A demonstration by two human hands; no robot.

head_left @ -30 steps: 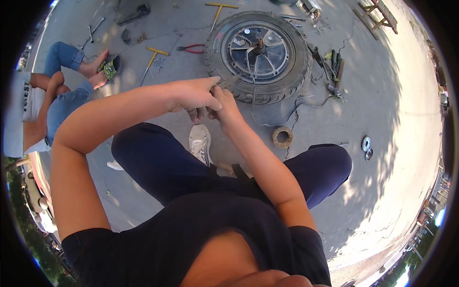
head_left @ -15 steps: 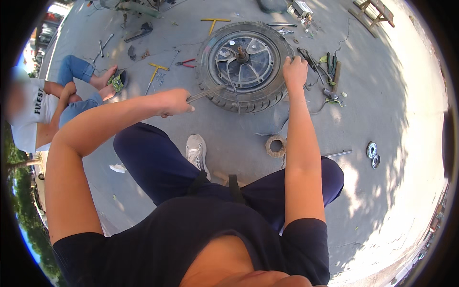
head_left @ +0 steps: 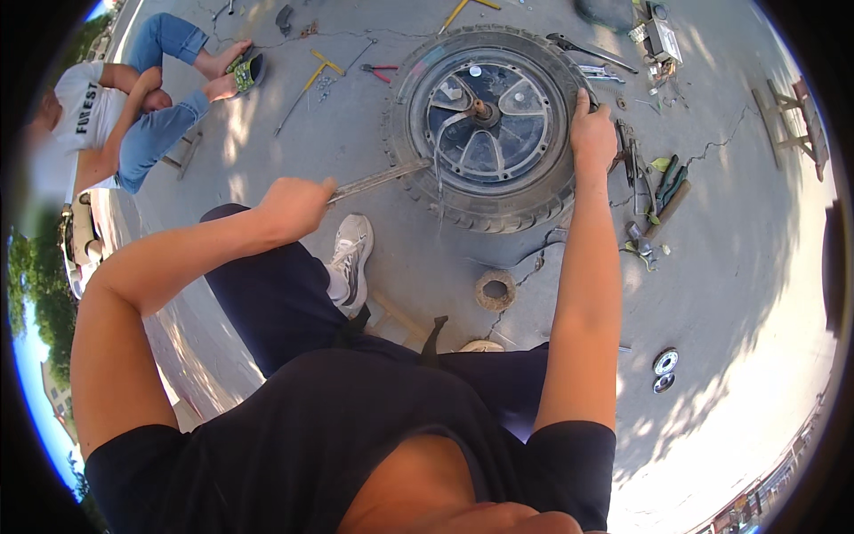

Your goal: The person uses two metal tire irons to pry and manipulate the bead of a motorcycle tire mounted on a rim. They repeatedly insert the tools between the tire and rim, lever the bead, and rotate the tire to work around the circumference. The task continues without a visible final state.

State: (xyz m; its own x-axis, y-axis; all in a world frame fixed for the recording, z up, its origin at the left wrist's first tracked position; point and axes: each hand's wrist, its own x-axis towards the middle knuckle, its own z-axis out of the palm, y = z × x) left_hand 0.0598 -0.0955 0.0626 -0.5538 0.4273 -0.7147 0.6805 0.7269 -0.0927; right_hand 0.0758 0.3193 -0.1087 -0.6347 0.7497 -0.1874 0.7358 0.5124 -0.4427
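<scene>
A wheel with a black tire (head_left: pixel 494 219) and dark hub (head_left: pixel 489 142) lies flat before me, a thin axle shaft upright at its centre and a cable running out across it. My left hand (head_left: pixel 298 203) is closed on a flat metal bar (head_left: pixel 374 182), whose far end meets the lower left of the wheel beside the rim. My right hand (head_left: pixel 592 133) grips the tire's right edge, its fingers curled over the side.
A seated person (head_left: pixel 165 142) is at upper left. Yellow T-handle tools (head_left: pixel 311 78), red-handled pliers (head_left: pixel 381 71), wrenches (head_left: pixel 592 53) and dark tools (head_left: pixel 663 191) lie around. A round ring (head_left: pixel 495 290), metal discs (head_left: pixel 665 361) and a wooden stool (head_left: pixel 787 125) are also there.
My hands have separated. The right one moved up and right onto the tire's edge, while the left drew back lower and leftward with the bar. The whole view has shifted.
</scene>
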